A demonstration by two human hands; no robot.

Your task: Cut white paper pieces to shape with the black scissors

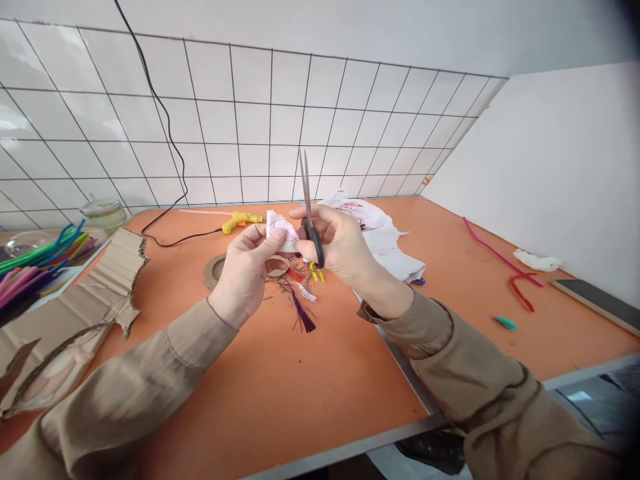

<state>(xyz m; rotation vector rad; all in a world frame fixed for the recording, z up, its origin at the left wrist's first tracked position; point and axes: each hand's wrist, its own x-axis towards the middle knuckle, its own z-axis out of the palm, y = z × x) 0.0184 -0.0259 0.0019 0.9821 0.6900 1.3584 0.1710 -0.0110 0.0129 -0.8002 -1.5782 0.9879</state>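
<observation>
A small folded white piece with drawn lines [281,230], paper or cloth I cannot tell, is pinched in my left hand [245,270]. Black-handled scissors [313,240] rest in my right hand [340,243], blades pointing up and away from the white piece. The fingertips of my right hand reach the piece's right edge. Below my hands on the orange table lie a dark purple tassel [303,310], a white tassel [306,292], and red and yellow bits among brown scraps. A cardboard ring [213,270] lies partly behind my left hand.
A yellow glue gun [240,221] with a black cord lies at the back. Torn cardboard [95,287] and coloured pipe cleaners [45,260] fill the left side. Crumpled white cloth or plastic [390,243] sits behind my right hand. A dark flat object [595,303] lies far right.
</observation>
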